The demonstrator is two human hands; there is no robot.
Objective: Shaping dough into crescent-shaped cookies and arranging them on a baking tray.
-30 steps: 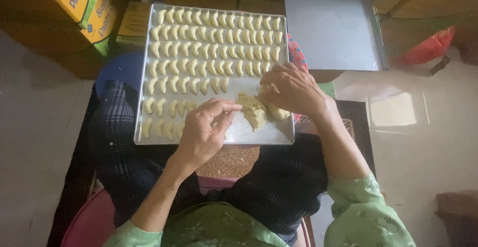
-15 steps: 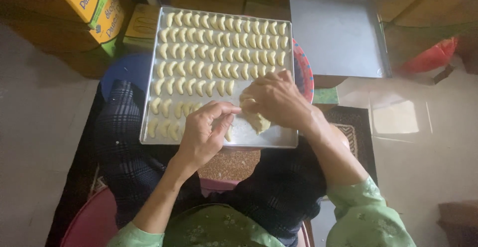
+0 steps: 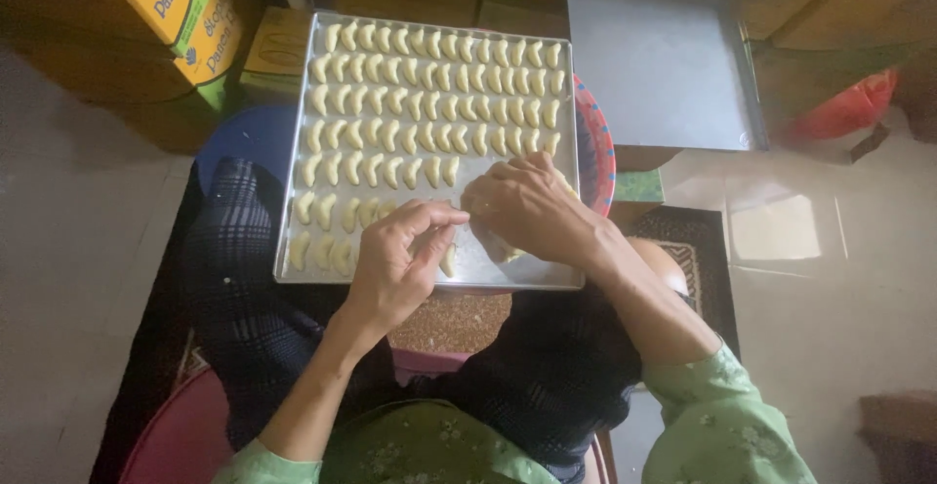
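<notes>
A metal baking tray [image 3: 508,274] rests over my lap, filled with rows of several small pale crescent dough pieces [image 3: 429,94]. My left hand [image 3: 405,264] hovers over the tray's near edge, fingertips pinched on a small dough piece [image 3: 447,260]. My right hand [image 3: 522,206] is curled just to its right over the tray's bare corner, covering a lump of pale dough [image 3: 508,250] whose edge peeks out beneath it. The two hands' fingertips meet around the dough.
An empty metal tray [image 3: 659,64] lies at the back right. Cardboard boxes [image 3: 176,6] stand along the back and left. A red-rimmed bowl [image 3: 600,147] shows under the tray's right edge, a red bag [image 3: 844,113] at the far right. Tiled floor surrounds.
My hands have come together over the tray's near right corner; the dough lump, open to view a second ago, is now mostly covered by my right hand.
</notes>
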